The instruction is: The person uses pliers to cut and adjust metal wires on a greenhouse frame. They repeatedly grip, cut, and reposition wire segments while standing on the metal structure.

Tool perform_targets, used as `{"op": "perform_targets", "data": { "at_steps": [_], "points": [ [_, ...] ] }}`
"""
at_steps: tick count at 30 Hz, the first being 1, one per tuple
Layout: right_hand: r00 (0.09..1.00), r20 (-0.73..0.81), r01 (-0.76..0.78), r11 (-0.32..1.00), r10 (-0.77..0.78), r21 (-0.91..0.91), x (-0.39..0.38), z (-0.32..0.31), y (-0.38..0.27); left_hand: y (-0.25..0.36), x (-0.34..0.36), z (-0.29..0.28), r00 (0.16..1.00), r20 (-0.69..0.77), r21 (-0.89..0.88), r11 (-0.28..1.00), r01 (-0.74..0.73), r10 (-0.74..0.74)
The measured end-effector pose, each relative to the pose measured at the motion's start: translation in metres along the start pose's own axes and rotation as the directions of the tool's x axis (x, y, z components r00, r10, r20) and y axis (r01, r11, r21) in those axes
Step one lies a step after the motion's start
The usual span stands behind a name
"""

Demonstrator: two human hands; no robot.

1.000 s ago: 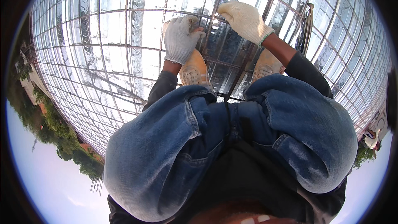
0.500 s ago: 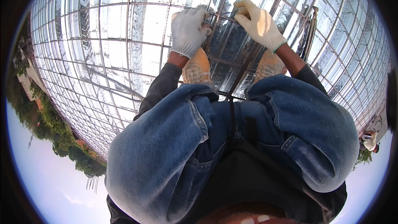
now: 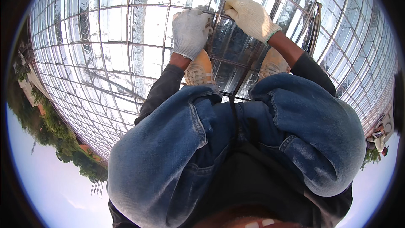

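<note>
While the person crouches in blue jeans (image 3: 177, 152) and tan shoes (image 3: 199, 68), the head view looks down past both knees onto a grid of steel reinforcing bars (image 3: 139, 46) laid over shiny corrugated metal sheeting (image 3: 105, 25). Both hands wear white knitted gloves and meet near the top middle of the picture, just beyond the shoes, at a crossing of the bars. With its grip pressed together, the left hand (image 3: 190, 31) is curled around a bar at that crossing, knuckles toward the camera. Coming in from the right, the right hand (image 3: 249, 16) has its fingers bent down onto the same crossing, with its grip pinched on something thin there; whether that is a wire or the bar itself cannot be told. The two gloves are just beside each other, nearly touching at the fingertips. Dark sleeves (image 3: 162, 90) cover both forearms up to a bare strip of wrist. A slim metal tool (image 3: 315, 29) with a hooked end stands upright on the right, near the right forearm but apart from it. At the rim lie trees (image 3: 50, 131) and pale sky (image 3: 55, 185).
</note>
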State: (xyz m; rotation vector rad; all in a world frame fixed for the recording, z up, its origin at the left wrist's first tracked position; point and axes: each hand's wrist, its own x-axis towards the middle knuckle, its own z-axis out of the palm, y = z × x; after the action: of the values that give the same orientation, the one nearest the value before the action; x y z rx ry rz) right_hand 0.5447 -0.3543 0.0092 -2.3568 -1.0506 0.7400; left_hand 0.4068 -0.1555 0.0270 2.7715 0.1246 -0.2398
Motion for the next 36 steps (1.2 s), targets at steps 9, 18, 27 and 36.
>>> {"op": "perform_targets", "data": {
  "at_steps": [9, 18, 27, 36],
  "points": [
    [0.999, -0.008, -0.031, 0.999, 0.031, 0.039, -0.018, -0.039, 0.013, -0.003, -0.002, 0.002, 0.998, -0.062, -0.073, 0.997, -0.011, 0.007],
    [0.993, -0.115, 0.006, 1.0, -0.007, -0.012, -0.008, 0.004, 0.008, -0.003, -0.005, 0.003, 0.999, -0.05, -0.082, 0.997, 0.015, -0.019],
    [0.977, -0.193, -0.06, 0.983, 0.094, 0.174, -0.026, -0.013, 0.009, 0.003, -0.014, 0.0, 0.99, -0.043, -0.194, 0.973, 0.126, -0.136],
    [0.969, -0.243, -0.048, 0.999, 0.049, 0.01, -0.039, -0.016, 0.008, 0.0, -0.014, 0.004, 0.991, -0.056, -0.197, 0.974, 0.112, -0.125]
  ]
}}
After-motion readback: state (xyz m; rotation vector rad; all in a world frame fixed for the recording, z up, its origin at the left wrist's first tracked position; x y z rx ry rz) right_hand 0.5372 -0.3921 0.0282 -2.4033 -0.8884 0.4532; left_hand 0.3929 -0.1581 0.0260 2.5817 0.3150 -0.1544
